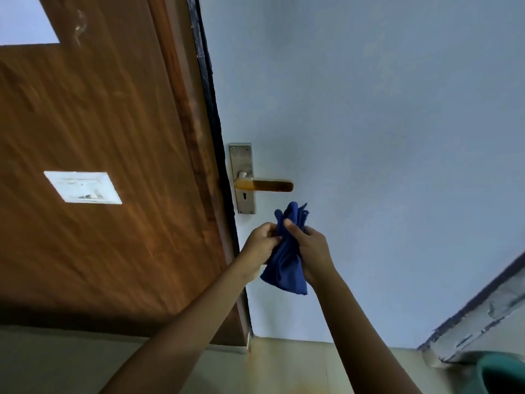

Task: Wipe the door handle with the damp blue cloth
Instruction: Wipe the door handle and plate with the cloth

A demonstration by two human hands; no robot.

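The door handle is a brass-coloured lever on a steel backplate with a keyhole, fixed to the pale blue door. Just below it I hold a bunched dark blue cloth in both hands. My left hand pinches the cloth's left side, and my right hand grips its right side with the thumb pressed on the fabric. The cloth's upper tip reaches close under the lever without touching it. Its lower end hangs between my wrists.
A brown wooden panel with a white switch plate fills the left. A dark frame edge separates it from the door. A green bucket rim shows at the bottom right, by peeling wall trim.
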